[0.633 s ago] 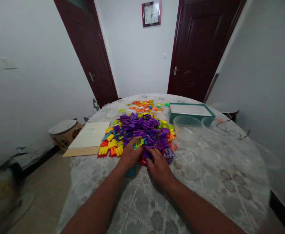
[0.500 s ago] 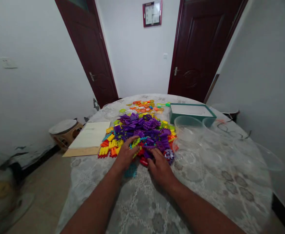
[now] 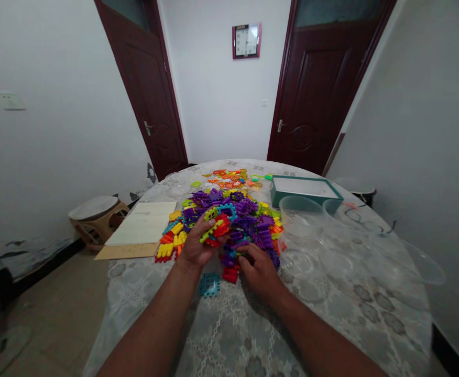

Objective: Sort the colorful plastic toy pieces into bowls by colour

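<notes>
A large heap of plastic building pieces (image 3: 249, 212), mostly purple with yellow, red, orange and green ones, lies on the table. My left hand (image 3: 198, 246) is closed around several notched building pieces (image 3: 220, 225) in yellow-green, red and blue, raised a little above the heap's front. At the heap's near right edge is my right hand (image 3: 259, 267), its fingers curled down among the pieces; whether it grips one is hidden. A blue square piece (image 3: 210, 285) lies flat on the cloth between my forearms. Beside my right fingers sits a red piece (image 3: 230, 275).
Clear plastic bowls (image 3: 302, 214) stand on the right, in front of a green-edged box (image 3: 306, 189). A pale flat board (image 3: 141, 224) lies left of the heap. Orange pieces (image 3: 227, 180) are scattered behind it. A wooden stool (image 3: 96, 222) stands left of the table.
My left hand has lifted its pieces up off the heap, and they now show more fully. The blue square piece is now uncovered. My right hand stays at the heap's front edge.
</notes>
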The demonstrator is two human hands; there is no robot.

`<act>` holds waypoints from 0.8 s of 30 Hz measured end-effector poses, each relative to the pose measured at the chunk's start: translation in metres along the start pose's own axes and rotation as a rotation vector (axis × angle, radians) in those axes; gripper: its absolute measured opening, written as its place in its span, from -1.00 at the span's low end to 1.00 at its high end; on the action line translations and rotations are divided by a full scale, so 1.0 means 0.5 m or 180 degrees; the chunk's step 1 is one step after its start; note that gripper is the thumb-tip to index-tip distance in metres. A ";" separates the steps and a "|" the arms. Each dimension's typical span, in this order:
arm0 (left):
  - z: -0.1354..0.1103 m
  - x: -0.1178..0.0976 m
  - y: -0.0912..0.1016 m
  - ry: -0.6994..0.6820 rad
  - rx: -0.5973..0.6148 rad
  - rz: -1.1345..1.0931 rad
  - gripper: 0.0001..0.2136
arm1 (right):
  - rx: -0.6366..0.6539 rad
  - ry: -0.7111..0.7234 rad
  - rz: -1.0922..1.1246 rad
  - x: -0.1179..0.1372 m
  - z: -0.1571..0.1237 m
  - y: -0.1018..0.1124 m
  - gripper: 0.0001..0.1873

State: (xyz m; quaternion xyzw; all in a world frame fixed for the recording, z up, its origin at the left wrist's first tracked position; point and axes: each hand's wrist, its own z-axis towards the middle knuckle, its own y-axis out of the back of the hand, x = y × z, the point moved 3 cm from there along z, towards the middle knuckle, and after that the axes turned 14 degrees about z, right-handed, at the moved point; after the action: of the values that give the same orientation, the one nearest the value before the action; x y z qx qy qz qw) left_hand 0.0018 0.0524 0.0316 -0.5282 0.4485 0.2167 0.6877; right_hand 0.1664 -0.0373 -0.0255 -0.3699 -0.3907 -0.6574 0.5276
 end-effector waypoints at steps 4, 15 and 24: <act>0.012 0.020 0.002 0.0021 0.0131 -0.0237 -0.67 | 0.0227 0.0004 0.0137 -0.013 0.020 -0.008 -0.76; 0.004 0.045 0.040 0.0193 0.0275 -0.0239 -0.51 | 0.0237 0.0931 -0.0074 0.059 -0.009 -0.022 -0.67; -0.018 0.039 0.017 0.0289 0.0607 -0.0249 -0.34 | -0.0762 0.1381 -0.0589 0.107 -0.029 0.027 -0.54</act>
State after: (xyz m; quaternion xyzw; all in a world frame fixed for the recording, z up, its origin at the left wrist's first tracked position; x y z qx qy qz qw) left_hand 0.0016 0.0438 0.0105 -0.4866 0.4769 0.1219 0.7217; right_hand 0.1694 -0.0739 0.0181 -0.2427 -0.2200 -0.8083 0.4892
